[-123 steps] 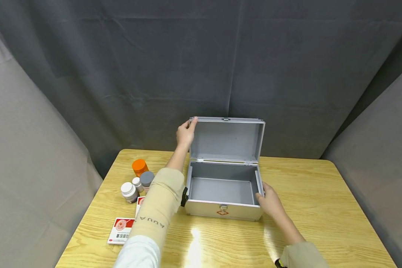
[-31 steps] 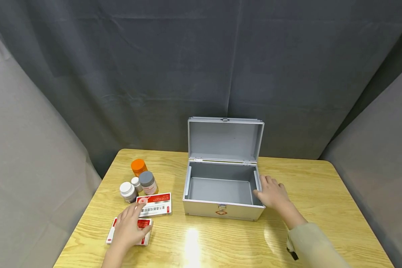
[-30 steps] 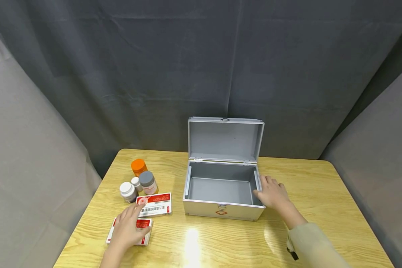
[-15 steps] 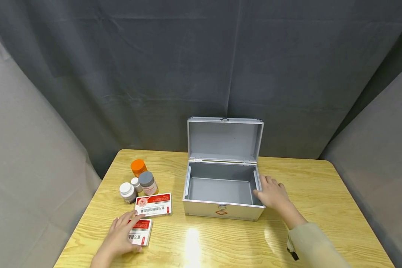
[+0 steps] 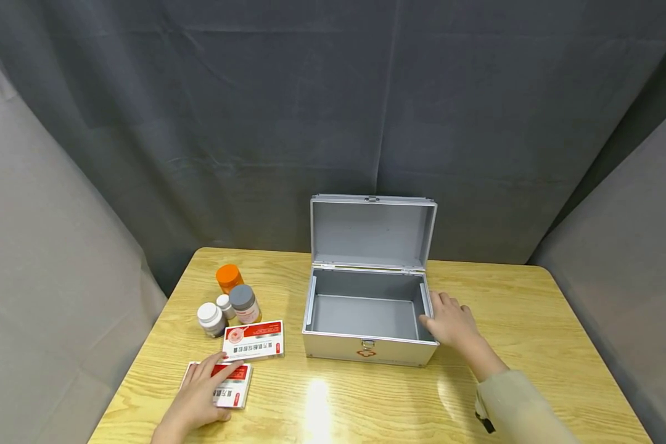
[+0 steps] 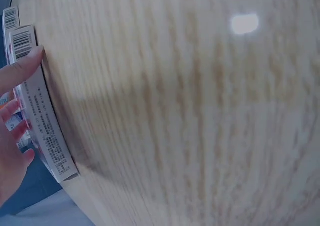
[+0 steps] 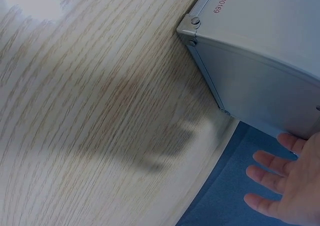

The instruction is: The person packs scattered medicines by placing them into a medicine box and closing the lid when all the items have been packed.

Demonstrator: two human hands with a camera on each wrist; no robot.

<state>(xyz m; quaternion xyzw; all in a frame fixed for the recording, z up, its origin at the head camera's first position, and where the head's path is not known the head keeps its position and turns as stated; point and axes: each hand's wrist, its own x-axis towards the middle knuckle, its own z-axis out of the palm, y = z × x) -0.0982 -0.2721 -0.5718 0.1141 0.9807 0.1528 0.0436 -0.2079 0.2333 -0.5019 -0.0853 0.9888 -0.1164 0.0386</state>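
My left hand (image 5: 195,398) lies over the nearer red-and-white medicine box (image 5: 233,394), fingers spread across its top and thumb by its near side. The left wrist view shows the thumb (image 6: 22,68) at the printed side of that box (image 6: 45,121). A second medicine box (image 5: 254,340) lies just behind it. My right hand (image 5: 452,320) rests at the right rim of the silver case (image 5: 369,353), thumb over the rim. In the right wrist view, its fingers (image 7: 270,178) are loosely extended and spread beside the case's side (image 7: 250,86). The case lid (image 5: 373,234) stands raised.
Behind the boxes stand an orange-capped bottle (image 5: 229,275), a grey-capped bottle (image 5: 245,302), a white-capped bottle (image 5: 211,317) and a small white bottle (image 5: 225,304). A grey curtain (image 5: 244,123) hangs behind the wooden table (image 5: 533,345).
Earlier my left hand held the raised lid; it has since come down to the nearer medicine box and shifted slightly left and toward me. My right hand stays at the case's right rim.
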